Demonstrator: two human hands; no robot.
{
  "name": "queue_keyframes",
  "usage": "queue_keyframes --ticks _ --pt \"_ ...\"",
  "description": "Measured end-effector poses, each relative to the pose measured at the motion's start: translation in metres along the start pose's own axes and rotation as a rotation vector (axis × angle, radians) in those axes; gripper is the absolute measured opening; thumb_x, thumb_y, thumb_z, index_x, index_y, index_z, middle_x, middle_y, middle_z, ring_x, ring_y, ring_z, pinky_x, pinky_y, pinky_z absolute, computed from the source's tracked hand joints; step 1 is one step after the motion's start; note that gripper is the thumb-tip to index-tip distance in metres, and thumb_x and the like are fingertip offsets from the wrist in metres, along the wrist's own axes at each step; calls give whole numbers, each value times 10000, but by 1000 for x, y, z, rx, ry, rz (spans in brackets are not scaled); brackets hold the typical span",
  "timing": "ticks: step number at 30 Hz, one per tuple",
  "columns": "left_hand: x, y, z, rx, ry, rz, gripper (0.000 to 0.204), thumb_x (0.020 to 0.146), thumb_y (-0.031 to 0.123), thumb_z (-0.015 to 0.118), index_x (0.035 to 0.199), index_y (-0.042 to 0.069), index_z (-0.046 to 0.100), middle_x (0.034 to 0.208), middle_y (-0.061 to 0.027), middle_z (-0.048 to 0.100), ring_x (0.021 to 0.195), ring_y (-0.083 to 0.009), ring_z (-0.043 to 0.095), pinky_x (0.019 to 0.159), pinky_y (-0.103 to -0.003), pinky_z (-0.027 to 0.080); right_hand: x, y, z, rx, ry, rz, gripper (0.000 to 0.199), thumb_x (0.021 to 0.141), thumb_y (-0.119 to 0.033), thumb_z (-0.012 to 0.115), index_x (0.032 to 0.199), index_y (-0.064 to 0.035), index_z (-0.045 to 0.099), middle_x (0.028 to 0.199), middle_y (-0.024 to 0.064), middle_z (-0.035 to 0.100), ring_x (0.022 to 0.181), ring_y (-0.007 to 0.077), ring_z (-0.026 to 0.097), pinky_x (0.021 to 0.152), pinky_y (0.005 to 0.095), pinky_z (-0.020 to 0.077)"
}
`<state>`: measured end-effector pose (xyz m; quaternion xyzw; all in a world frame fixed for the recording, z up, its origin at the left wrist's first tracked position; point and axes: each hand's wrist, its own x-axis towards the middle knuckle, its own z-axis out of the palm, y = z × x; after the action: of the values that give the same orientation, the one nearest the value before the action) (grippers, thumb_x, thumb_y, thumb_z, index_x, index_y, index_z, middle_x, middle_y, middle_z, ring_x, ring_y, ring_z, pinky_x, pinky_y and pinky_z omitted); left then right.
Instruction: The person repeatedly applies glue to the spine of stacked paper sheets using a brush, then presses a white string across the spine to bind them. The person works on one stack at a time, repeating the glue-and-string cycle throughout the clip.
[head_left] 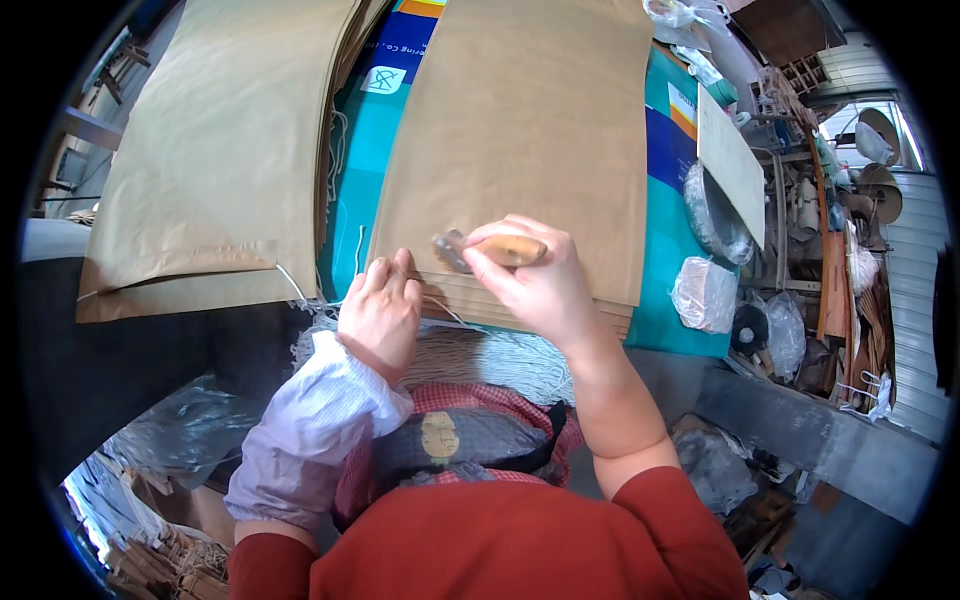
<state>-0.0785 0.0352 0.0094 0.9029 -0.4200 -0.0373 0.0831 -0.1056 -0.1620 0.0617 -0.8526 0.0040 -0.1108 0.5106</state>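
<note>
A stack of brown paper sheets or bags point(530, 110) lies before me, its near edges stepped in layers. My right hand point(545, 285) grips the wooden handle of a short brush point(518, 250). The brush's pale, worn-looking head points left, over the near part of the top sheet; whether it touches the paper I cannot tell. My left hand point(382, 312) lies with fingers stretched at the stack's near left corner, holding nothing I can see. Thin white string point(445, 308) shows beside its fingers.
To the left lies another brown paper pile point(210, 140), with string at its near fold. Underneath is a teal printed sheet point(670, 250). A bundle of white strings point(490, 358) hangs at the near edge. On the right are a plastic-wrapped block point(705, 294) and a pale board point(728, 165).
</note>
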Motion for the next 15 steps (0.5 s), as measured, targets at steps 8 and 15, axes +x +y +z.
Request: queue_keyframes --ticks 8,15 --pt "3 -1 2 -27 -145 -45 332 677 58 565 995 -38 573 1321 -203 488 1145 -304 473 965 -361 391 -52 61 -88 -208 215 378 130 772 -130 643 686 -35 627 590 81 616 543 176 616 521 306 470" --pt "7 5 4 -28 -64 -26 204 725 -13 540 919 -56 587 1274 -242 523 1093 -358 507 953 -406 411 -51 71 -103 -690 271 293 135 699 -131 616 626 -25 576 583 152 582 549 334 585 512 401 470"
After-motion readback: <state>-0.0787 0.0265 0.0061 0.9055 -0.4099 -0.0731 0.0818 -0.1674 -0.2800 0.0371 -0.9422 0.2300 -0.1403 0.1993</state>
